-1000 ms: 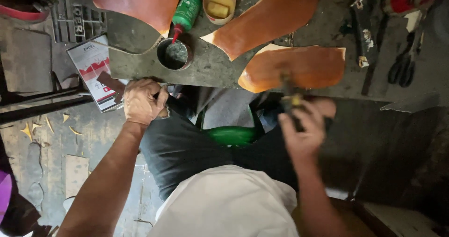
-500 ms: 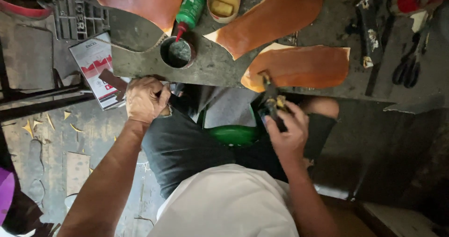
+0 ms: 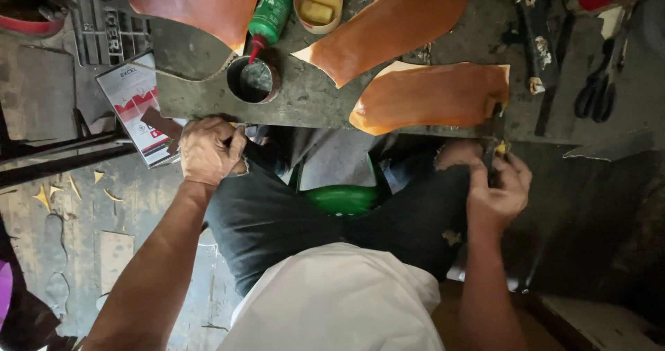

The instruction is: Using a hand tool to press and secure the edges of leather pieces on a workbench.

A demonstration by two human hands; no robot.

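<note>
Brush, gripped in the right hand, stands lengthwise away from the body, tip on the leather piece

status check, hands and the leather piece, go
Left hand closed on a small dark piece at the bench edge. Right hand grips a dark tool touching the orange leather piece. Nothing between them.

Surface: three leather pieces on it, one far left, one centre, one at near right edge. Round tin sits left of the centre piece; squeeze bottle lies behind it, small tub right of the bottle. Scissors lie far right. Left hand rests at the near edge below the tin; right hand below the near-right piece. Booklet lies left of the surface.
</note>
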